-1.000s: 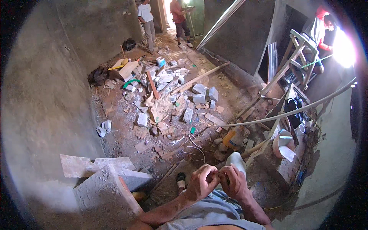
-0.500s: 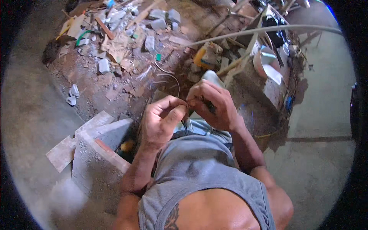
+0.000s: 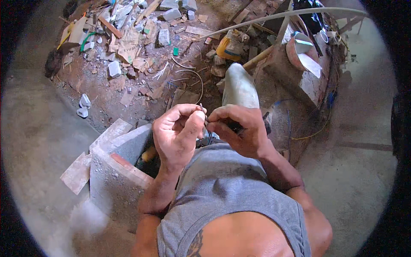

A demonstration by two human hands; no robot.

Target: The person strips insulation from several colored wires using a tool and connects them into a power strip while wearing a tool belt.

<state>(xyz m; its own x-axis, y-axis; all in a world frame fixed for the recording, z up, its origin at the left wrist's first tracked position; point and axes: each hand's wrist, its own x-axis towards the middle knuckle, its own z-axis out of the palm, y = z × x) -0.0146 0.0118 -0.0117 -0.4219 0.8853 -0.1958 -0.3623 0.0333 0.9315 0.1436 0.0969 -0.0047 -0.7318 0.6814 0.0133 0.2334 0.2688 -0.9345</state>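
Observation:
Both hands are raised in front of my grey tank top (image 3: 222, 184). My left hand (image 3: 175, 137) pinches a thin, dark, wire-like piece (image 3: 202, 107) between thumb and forefinger, palm partly turned up. My right hand (image 3: 239, 128) is curled beside it, fingertips closed on the lower part of the same piece. What exactly the piece is, I cannot make out; thin dark strands hang below it. Beyond my right hand is my pale-trousered knee (image 3: 239, 81).
Ahead lies rubble (image 3: 124, 51) of blocks, boards and paper. A long pale pipe (image 3: 278, 16) arcs over a yellow sack (image 3: 229, 47). At right, a reddish bucket (image 3: 293, 51) rests on a ledge. At left are a concrete structure (image 3: 111, 188) and loose boards (image 3: 75, 173).
The view has tilted down, taking the standing co-workers out of frame. My hands have stayed together, shifting slightly apart at the fingertips, with more of the thin piece showing between them.

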